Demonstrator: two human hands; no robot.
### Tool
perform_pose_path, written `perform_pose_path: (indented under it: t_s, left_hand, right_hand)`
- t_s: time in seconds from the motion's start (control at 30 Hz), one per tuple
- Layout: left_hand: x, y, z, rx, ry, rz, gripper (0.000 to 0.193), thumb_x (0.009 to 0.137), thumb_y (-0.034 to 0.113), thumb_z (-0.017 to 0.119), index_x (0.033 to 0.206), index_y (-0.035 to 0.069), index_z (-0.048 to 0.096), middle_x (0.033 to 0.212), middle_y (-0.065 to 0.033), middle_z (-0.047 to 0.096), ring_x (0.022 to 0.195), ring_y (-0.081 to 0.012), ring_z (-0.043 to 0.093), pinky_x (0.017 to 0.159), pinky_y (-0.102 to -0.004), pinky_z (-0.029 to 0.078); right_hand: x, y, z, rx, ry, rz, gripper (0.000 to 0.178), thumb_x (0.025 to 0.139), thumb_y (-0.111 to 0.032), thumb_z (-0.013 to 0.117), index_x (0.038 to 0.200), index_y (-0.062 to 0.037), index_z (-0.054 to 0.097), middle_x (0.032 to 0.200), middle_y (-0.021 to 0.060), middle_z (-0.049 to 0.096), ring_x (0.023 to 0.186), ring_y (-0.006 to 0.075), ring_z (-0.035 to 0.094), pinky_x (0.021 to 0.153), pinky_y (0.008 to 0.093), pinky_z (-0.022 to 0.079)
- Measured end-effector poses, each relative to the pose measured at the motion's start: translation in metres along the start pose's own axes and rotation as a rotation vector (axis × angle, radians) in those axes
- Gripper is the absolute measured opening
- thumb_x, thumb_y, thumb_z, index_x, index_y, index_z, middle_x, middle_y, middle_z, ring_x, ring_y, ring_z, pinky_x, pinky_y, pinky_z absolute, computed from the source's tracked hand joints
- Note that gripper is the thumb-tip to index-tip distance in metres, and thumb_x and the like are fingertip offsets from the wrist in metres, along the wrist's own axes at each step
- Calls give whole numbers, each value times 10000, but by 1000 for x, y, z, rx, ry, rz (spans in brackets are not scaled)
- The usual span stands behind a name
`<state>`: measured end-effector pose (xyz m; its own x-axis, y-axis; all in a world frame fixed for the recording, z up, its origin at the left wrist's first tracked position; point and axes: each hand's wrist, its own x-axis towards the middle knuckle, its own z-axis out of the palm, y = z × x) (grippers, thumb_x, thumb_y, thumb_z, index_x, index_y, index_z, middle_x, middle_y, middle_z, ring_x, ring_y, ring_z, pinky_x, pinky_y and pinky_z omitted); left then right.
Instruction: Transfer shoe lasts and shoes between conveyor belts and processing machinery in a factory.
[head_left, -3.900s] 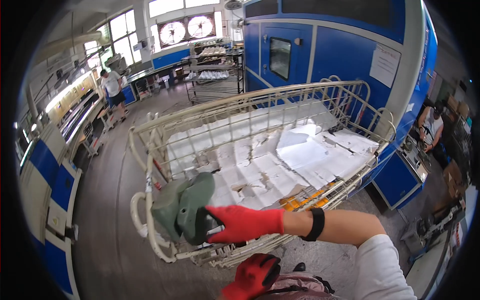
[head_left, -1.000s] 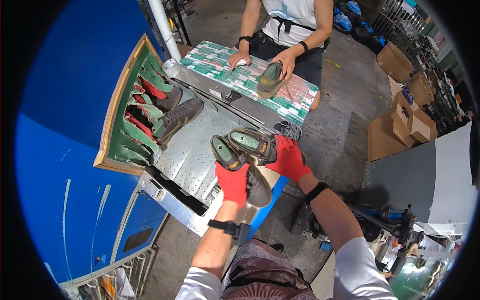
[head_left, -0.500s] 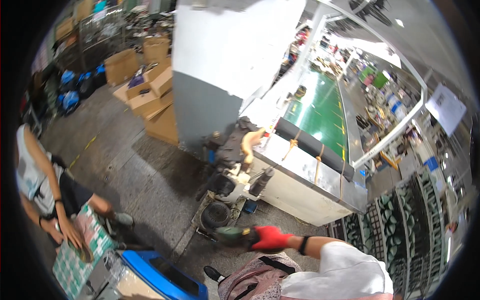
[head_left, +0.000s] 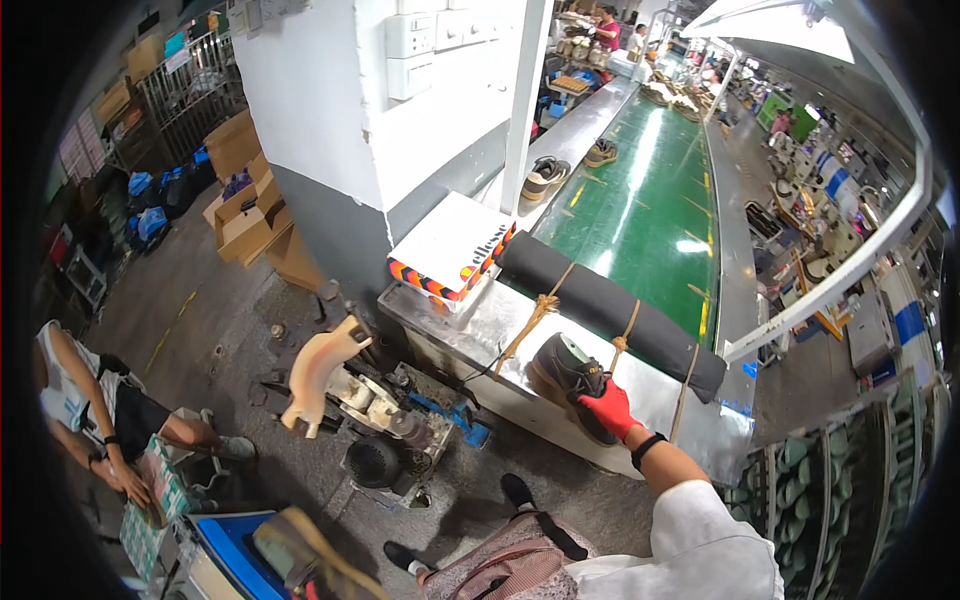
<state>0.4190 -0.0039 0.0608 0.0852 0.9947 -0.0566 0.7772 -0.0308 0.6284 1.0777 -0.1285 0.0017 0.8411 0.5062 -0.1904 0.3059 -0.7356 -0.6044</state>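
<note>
My right hand (head_left: 612, 408), in a red glove, grips a dark shoe (head_left: 566, 372) by one end. The shoe is over the metal bench top (head_left: 505, 330) at the end of the green conveyor belt (head_left: 640, 200), beside a black roll (head_left: 610, 300) tied with cord. Whether the sole touches the bench, I cannot tell. At the lower edge a second shoe (head_left: 290, 550), olive-brown and smeared by motion, is over the blue-edged machine (head_left: 235, 545). My left hand cannot be made out there.
A machine with a curved tan pad (head_left: 325, 375) stands left of the bench. A white shoe box (head_left: 455, 245) sits on the bench corner by the pillar (head_left: 320, 110). Shoes (head_left: 545, 178) stand beside the belt. At the left a person (head_left: 95, 420) sits. Racks (head_left: 800, 490) stand right.
My right hand has carried the dark shoe from beside the machine, up and right, to the bench. The view has turned, and the blurred second shoe has come into it at the lower edge.
</note>
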Motion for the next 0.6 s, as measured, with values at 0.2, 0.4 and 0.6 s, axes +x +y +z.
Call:
perform_pose_path:
  t_s: [0.2,0.4,0.6]
  left_hand:
    - [-3,188,57,-487,-47,130,254,837,-20,575,1046,40,706,1144,-160,675,1116,-324,603,1004,-442,463]
    - [2,243,94,-400,-119,407,363,851,-38,523,1183,18,659,1229,-146,658,1216,-353,555,1083,-465,418]
    - [0,251,190,-1499,-669,-332,258,1005,154,573,1252,87,603,1108,-45,673,1034,-172,652,895,-306,543]
  right_hand:
    - [33,-8,-26,-147,86,-144,867,663,-342,790,1365,23,436,1364,245,495,1312,403,452,1098,474,371]
    - [-64,-89,-21,530,-422,-576,990,844,-295,784,1571,20,191,1620,231,220,1522,343,176,1228,419,180]
    - [-127,-155,-6,945,-667,-170,911,923,-129,662,1617,-62,76,1632,154,218,1399,242,377,1130,362,364]
